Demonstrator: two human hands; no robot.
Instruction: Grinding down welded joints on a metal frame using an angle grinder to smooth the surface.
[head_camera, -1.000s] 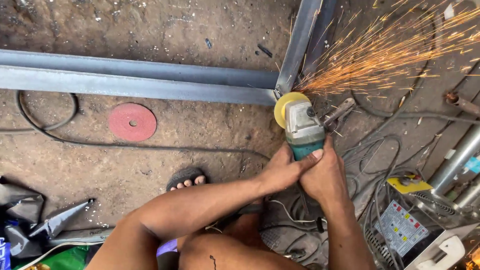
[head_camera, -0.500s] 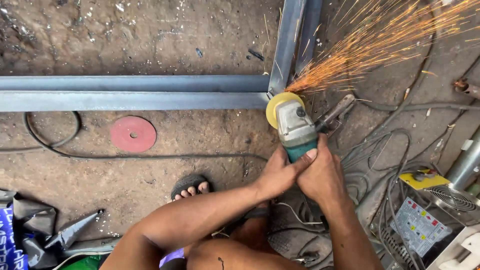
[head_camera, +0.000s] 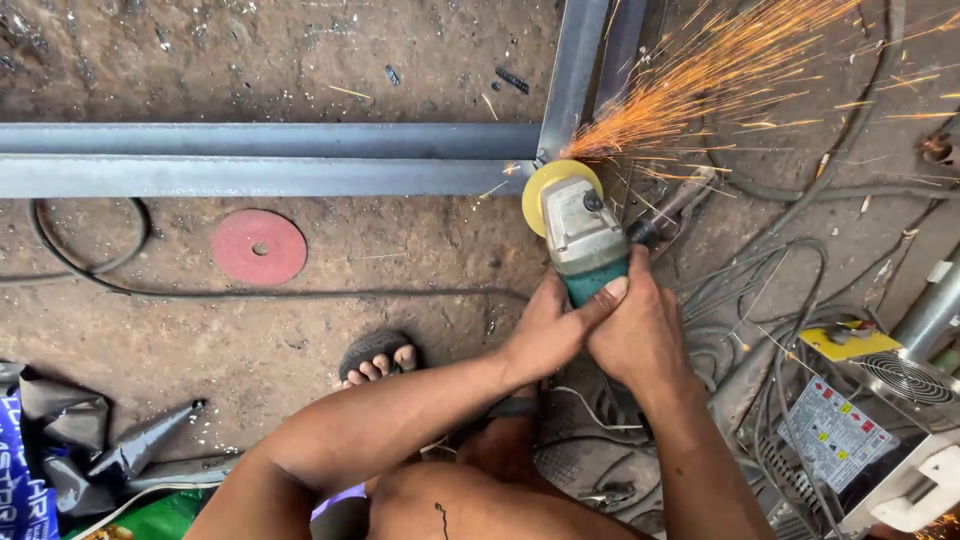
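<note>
An angle grinder with a teal body and a yellow disc guard is pressed against the corner joint of a grey steel tube frame. Orange sparks fly from the disc toward the upper right. My left hand and my right hand both grip the grinder's body from behind, fingers overlapping. A side handle sticks out to the right of the grinder. The upright tube of the frame runs away from the joint.
A red cutting disc lies on the dirt floor below the frame. A black cable loops across the floor. My sandalled foot is below the grinder. Tangled cables and a welding machine sit at the right; a metal cone lies lower left.
The view has shifted slightly down and left. Both hands keep their hold on the grinder at the same joint, and the sparks keep flying to the upper right.
</note>
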